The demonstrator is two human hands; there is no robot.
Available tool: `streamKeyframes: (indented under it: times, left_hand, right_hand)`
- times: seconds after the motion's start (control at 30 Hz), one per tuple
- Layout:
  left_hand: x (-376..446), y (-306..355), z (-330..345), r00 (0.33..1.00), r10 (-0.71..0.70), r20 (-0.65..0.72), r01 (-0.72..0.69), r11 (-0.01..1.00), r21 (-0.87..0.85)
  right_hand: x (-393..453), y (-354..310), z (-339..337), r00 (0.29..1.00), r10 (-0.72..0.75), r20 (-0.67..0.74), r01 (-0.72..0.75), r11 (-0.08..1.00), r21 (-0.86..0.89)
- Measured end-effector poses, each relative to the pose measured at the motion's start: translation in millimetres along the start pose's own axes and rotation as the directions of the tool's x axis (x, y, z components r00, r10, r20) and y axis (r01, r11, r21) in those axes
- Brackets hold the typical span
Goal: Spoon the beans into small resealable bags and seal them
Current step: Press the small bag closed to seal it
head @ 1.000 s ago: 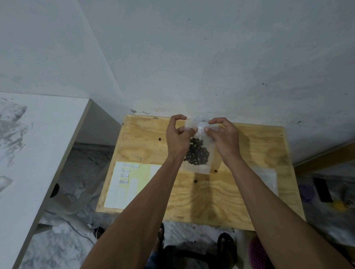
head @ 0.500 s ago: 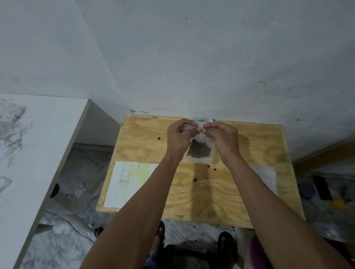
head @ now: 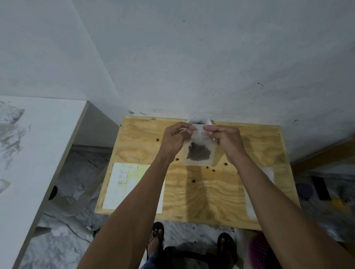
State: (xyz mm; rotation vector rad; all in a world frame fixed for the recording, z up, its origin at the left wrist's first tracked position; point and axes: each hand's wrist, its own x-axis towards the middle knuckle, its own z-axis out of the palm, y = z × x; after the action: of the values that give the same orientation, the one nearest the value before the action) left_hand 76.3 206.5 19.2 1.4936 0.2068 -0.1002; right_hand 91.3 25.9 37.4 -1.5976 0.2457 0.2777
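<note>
Bag (head: 200,147) of dark beans (head: 198,153) hangs above the far middle of the plywood worktop (head: 221,193), lifted clear of it. I see the beans slumped into its lower half, which leaves the top strip slack and free to close. My left hand (head: 173,141) pinches the strip's left end and my right hand (head: 227,139) pinches its right end, fingertips nearly meeting, so the bag hangs between and just below them. I judge this to be the sealing step. Loose beans lie scattered on the worktop below; a paper sheet (head: 119,184) lies at the near left corner.
</note>
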Motion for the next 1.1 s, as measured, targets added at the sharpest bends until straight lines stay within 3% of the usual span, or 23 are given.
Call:
streamKeyframes:
  times: [0.23,0.63,0.9,1.1]
  left_hand:
    - [-2.9,-3.0,-4.6,0.993,-0.120,-0.023,0.117,0.987,-0.108]
    - [-19.6,-29.8,-4.2,0.974,-0.219,-0.052,0.209,0.967,-0.147]
    - [-54.2,-75.5,-14.2,0.899,-0.437,-0.017,0.437,0.898,0.042]
    - [-68.7,-107.4,-15.6,0.952,-0.295,-0.084,0.302,0.852,0.427]
  right_hand:
    - [3.1,2.4,-4.9,0.986,0.084,0.144,-0.088,0.996,0.027]
    - [-16.3,34.5,9.3,0.989,0.096,-0.115,-0.101,0.994,-0.044]
    - [-44.5,100.4,6.6,0.980,0.110,-0.165,-0.159,0.935,-0.318]
    - [-57.6,134.8,8.8,0.984,0.097,-0.151,-0.152,0.897,-0.415]
